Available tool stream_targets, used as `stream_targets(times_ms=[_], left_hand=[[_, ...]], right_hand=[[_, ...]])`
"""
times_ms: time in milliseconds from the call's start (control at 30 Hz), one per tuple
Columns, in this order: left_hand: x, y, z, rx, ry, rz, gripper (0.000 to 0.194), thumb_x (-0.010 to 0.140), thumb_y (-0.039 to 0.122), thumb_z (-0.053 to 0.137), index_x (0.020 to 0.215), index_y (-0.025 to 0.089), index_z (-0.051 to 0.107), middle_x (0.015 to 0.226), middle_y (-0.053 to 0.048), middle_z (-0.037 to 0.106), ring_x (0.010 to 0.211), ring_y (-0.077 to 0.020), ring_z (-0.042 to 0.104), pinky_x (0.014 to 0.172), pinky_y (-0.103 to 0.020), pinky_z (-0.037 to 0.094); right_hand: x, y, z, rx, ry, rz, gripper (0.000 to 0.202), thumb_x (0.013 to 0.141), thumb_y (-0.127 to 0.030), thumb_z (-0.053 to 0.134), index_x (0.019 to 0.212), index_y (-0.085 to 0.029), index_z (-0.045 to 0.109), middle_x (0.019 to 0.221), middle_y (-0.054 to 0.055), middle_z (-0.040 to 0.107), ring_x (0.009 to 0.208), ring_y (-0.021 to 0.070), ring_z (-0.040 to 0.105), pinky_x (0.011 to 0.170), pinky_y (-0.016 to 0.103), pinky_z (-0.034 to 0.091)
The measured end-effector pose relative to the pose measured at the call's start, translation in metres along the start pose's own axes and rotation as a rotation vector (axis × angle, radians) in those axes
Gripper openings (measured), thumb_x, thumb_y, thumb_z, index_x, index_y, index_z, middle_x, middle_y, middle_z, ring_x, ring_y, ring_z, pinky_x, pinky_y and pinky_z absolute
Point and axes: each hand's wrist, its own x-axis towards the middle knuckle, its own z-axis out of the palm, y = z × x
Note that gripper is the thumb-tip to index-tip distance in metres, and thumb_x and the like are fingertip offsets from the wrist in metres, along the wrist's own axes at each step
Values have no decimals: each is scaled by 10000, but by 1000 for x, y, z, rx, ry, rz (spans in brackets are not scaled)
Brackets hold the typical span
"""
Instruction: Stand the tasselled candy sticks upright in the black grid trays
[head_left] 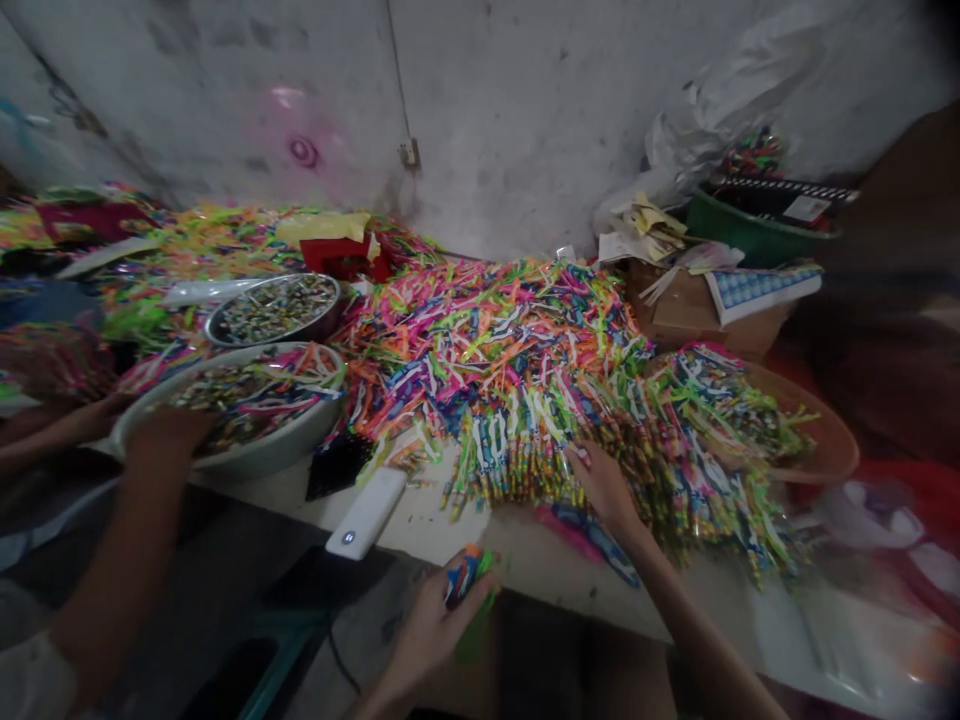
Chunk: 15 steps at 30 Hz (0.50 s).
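Near the table's front edge, my left hand is wrapped round a small bunch of colourful strips, blue, orange and green. My right hand reaches to the front of the large heap of colourful strips, at a row of strips with yellow beaded ends. Its fingers are pressed together at this row; what they hold, if anything, is too small to name. Pink and blue items lie on the table just below my right hand.
A white power bank lies on the table. At left, another person's arm reaches into a white basin. A metal bowl stands behind. An orange basin and cardboard box are at right.
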Motion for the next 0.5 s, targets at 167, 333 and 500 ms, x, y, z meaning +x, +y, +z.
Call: stream_targets(times_ms=[167, 333, 500], left_hand=[[15, 14, -13, 594, -10, 714, 266, 878, 234, 457, 1071, 174, 629, 929, -74, 695, 842, -205, 626, 746, -317, 502], [20, 43, -14, 791, 44, 1060, 305, 923, 179, 373, 1137, 137, 585, 972, -83, 668, 885, -199, 570, 753, -324, 470], [15, 60, -12, 818, 102, 1151, 310, 933, 137, 351, 1148, 152, 575, 888, -54, 647, 813, -169, 542, 730, -300, 444]], right_hand=[[-73, -21, -4, 324, -318, -107, 311, 828, -353, 536, 1061, -169, 627, 736, 33, 698, 680, 197, 659, 667, 291, 509], [-117, -53, -32, 445, -358, -121, 257, 848, -361, 545, 1040, -190, 557, 507, -60, 567, 354, 108, 512, 439, 213, 435], [-133, -64, -48, 375, -255, -238, 171, 868, -312, 540, 979, -184, 557, 604, -32, 618, 390, 91, 542, 504, 205, 469]])
